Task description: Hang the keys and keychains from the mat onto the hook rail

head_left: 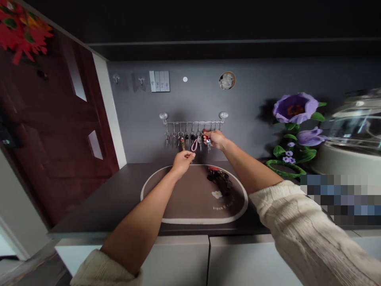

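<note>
A metal hook rail (193, 122) is stuck to the grey wall and carries several sets of keys. My right hand (217, 139) reaches up to the rail's right part, fingers pinched on a red keychain (206, 137) with keys hanging from it. My left hand (183, 161) is lower, just below the rail, its fingers curled around the lower end of a pink strap keychain (194, 145) that hangs from a hook. On the counter below lies a brown oval mat (178, 198) with a dark bunch of keys (220, 180) on it.
A dark red door (59, 131) stands at the left. Purple artificial flowers (293, 127) and a large glass-lidded appliance (354, 131) stand at the right. Wall switches (159, 81) sit above the rail. White cabinet fronts (208, 258) run below the counter edge.
</note>
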Demonstrator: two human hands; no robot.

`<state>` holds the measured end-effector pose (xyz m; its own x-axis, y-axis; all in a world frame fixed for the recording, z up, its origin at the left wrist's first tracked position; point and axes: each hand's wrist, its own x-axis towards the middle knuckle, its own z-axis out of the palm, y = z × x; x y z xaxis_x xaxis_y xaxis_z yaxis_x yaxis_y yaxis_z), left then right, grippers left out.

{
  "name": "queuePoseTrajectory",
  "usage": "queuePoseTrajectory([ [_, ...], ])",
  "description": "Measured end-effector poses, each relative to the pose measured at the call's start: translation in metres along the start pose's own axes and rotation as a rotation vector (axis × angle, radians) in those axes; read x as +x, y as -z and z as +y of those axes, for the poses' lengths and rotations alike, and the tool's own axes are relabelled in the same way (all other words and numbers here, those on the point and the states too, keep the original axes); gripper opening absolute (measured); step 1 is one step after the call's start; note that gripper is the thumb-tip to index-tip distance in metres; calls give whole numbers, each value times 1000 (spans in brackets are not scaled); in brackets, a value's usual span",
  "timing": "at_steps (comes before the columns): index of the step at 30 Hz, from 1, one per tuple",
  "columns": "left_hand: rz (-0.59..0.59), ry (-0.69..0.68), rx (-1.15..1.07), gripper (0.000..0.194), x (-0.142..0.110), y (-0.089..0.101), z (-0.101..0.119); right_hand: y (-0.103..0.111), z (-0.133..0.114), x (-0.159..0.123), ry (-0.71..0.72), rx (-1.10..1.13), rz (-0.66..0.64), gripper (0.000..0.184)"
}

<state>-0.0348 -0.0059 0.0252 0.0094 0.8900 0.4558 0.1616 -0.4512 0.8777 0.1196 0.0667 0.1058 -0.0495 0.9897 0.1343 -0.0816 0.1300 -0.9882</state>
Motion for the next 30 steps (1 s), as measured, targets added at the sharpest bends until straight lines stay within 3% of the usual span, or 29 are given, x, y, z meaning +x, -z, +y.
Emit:
queuePoseTrajectory([
  [12, 5, 27, -3, 19, 0, 0, 1, 3, 13, -4, 0, -16, -9, 10],
  [23, -18, 5, 3, 19, 0, -1, -3, 9, 25, -5, 105, -112, 9, 12],
  [30, -20, 4, 24, 19, -5, -1, 1, 15, 26, -20, 116, -90, -9, 10],
])
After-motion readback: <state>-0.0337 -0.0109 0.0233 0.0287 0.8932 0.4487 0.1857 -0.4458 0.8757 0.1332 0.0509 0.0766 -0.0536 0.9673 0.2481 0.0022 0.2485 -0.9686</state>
